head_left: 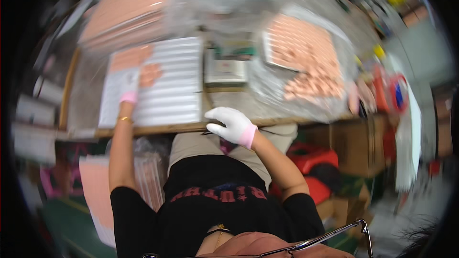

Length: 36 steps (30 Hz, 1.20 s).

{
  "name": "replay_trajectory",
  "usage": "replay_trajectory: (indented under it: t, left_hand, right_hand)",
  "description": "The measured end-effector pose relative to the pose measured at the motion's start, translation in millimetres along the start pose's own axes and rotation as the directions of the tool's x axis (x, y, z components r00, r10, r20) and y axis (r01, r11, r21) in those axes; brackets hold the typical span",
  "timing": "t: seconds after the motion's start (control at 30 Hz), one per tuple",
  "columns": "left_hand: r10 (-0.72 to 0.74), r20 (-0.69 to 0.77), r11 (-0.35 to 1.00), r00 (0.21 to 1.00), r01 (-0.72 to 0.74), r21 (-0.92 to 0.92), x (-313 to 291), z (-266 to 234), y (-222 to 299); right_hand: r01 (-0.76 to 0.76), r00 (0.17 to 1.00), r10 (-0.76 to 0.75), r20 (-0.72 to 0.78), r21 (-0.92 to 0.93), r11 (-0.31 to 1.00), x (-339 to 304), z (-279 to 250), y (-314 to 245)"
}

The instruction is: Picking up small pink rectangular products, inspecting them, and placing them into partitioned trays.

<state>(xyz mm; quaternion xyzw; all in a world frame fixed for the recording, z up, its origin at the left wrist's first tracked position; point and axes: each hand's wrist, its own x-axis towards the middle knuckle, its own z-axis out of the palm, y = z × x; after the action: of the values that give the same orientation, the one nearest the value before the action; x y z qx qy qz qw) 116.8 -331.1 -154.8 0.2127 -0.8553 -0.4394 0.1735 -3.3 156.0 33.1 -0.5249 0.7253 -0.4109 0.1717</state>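
Peach pieces (150, 75) lie blurred on a ridged white sheet (177, 86), left on the worktop (88, 91). Over it, the gloved left hand (126, 84) is too smeared to tell its grip; the right hand (229, 123) has its grip apart. Reddish lettering (217, 194) crosses the black shirt (201, 177). Crinkled clear plastic (267, 86) underlies a peach heap (318, 79).

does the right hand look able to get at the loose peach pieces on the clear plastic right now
Probably yes: the right hand looks empty near the table's edge, the loose peach pieces lie uncovered on the clear plastic, and nothing seems to stand in between.
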Motion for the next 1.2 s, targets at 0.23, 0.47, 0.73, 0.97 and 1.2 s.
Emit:
replay_trajectory:
  t: [0.23,0.47,0.73,0.97,1.2]
  left_hand:
    - [-0.152,-0.201,0.892,0.968,0.222,0.395,49.3,56.9,153.4]
    - [-0.183,-0.32,0.966,0.929,0.231,0.118,41.7,51.3,117.9]
    - [-0.119,0.099,0.92,0.988,0.147,-0.362,8.5,112.8,259.8]
    - [-0.065,0.672,0.508,0.738,0.604,-0.614,-31.1,201.4,331.5]
    - [0.027,0.697,0.344,0.716,0.648,-0.679,-34.6,215.7,319.0]
  right_hand:
    - [-0.635,0.577,0.396,-0.715,-0.088,0.767,-99.4,-149.7,98.5]
    - [-0.647,0.762,0.334,-0.556,-0.622,0.441,-109.1,-207.9,141.8]
    - [-0.521,0.774,0.234,-0.588,-0.382,0.763,-87.9,-182.4,120.7]
    - [-0.154,0.909,0.208,-0.36,0.173,0.973,3.0,-84.6,50.8]
    - [0.023,0.951,-0.158,-0.266,-0.448,0.894,16.0,-84.2,50.0]
